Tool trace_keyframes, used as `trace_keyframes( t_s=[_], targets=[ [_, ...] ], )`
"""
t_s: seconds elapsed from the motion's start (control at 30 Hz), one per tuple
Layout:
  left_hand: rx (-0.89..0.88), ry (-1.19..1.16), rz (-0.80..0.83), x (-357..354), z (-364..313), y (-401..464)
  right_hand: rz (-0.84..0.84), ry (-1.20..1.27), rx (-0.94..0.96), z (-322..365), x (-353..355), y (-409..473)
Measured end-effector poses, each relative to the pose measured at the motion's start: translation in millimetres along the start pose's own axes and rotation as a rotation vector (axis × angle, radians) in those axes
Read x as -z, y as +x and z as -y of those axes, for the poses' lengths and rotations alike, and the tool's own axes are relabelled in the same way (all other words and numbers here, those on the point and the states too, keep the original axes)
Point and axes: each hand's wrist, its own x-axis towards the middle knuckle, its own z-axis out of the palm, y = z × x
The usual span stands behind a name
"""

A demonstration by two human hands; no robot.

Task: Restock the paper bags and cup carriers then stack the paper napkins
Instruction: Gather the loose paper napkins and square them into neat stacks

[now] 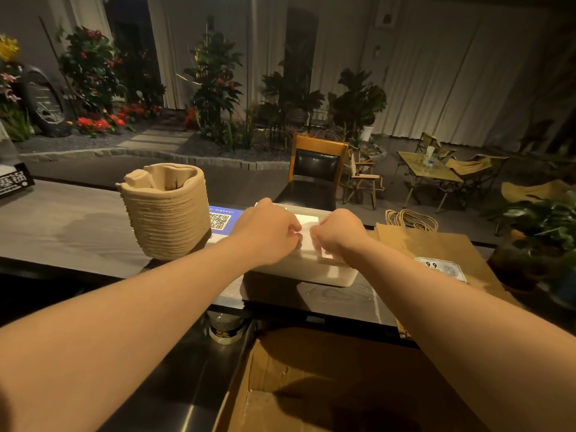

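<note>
white napkins (307, 236) in a pale tray (324, 274), pinched by left hand (269, 233) and right hand (338, 233).

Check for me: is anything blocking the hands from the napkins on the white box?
Nothing visible does. The left hand and right hand are already on the white napkins atop the white box. The cup carriers stand clear to the left, the paper bags to the right.

A wooden chair (316, 163) stands behind the counter (71, 219).
</note>
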Motion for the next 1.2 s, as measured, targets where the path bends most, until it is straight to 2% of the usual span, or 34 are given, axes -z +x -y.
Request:
trace_keyframes(
  t_s=[0.17,0.4,0.67,0.9,1.07,1.2],
  targets=[
    [-0.031,-0.082,-0.092,1.8,-7.1,-1.4,-0.147,0.098,0.130,-3.4,1.3,-15.4],
    [-0.054,-0.224,-0.206,4.9,-26.0,-32.7,-0.215,0.095,0.282,-19.1,15.7,-62.2],
    [-0.055,-0.316,-0.275,8.6,-74.9,-116.5,-0.246,0.134,0.363,-54.0,47.9,-156.8],
    [-0.167,-0.404,-0.303,-6.9,-111.8,-208.2,-0.243,0.120,0.401,-102.3,54.0,-261.2],
    [-0.189,-0.429,-0.347,-43.5,-119.8,-287.4,-0.359,0.012,0.584,-158.0,24.7,-324.4],
    [-0.295,-0.349,-0.537,-77.3,-114.9,-337.8,-0.515,-0.011,0.783,-200.8,-6.0,-359.2]
  ],
)
